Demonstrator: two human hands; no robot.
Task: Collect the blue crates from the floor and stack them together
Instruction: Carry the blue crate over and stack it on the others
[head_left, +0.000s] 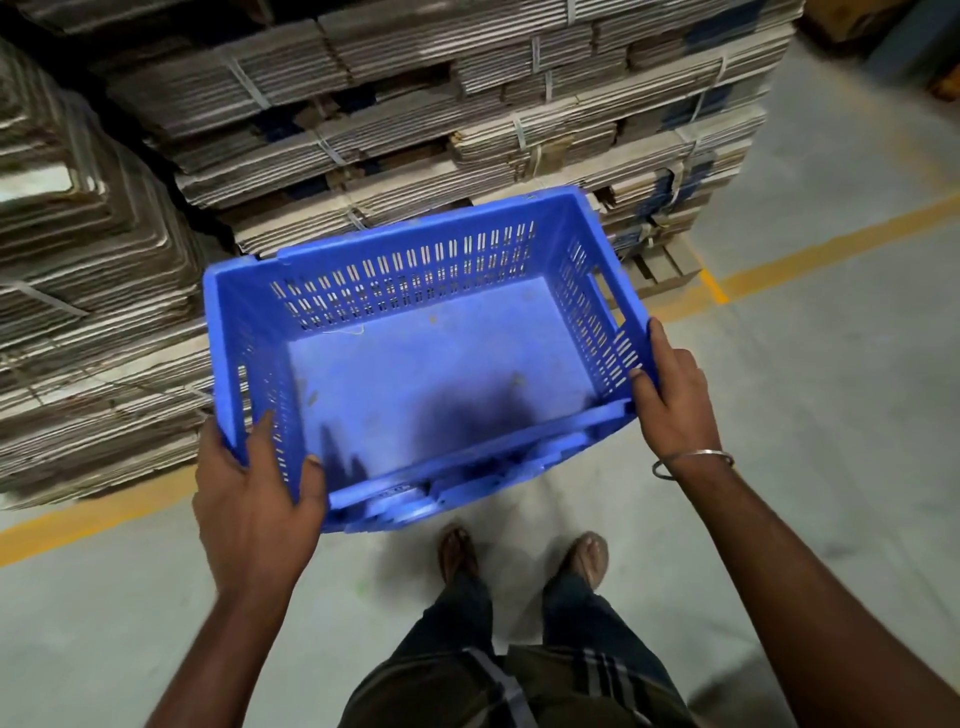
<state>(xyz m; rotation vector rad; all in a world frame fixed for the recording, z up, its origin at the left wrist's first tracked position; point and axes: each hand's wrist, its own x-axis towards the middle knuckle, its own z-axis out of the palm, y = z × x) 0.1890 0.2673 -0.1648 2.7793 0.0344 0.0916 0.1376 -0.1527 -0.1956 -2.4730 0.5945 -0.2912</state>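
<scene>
A single blue crate (431, 343) is held up off the floor (810, 364), in front of the body and above the feet (524, 558). It is carried open side up and slightly tilted, the near edge lower. Nothing is seen inside apart from scuffs, a short thread and a dark shadow on the bottom panel. The walls are slotted; a handle cut-out is visible in the right-hand wall.

The left hand (254, 499) is clamped on the near left corner: thumb over the rim and against the inner wall, fingers (208, 447) wrapped round the outside. The right hand (672, 405) is closed on the near right corner, fingers curled around the outer edge of the rim. A thin metal bangle (693, 460) is worn on the right wrist.

Behind the crate, strapped bundles of flattened cardboard (467, 104) are stacked high, resting on a wooden pallet (662, 267). A second cardboard stack (78, 260) stands at the left. A yellow floor line (831, 249) is painted on the grey concrete, running just beside the pallet and passing under the crate. Dark trousers and a checked garment are seen at the bottom edge. No other crate is in view.
</scene>
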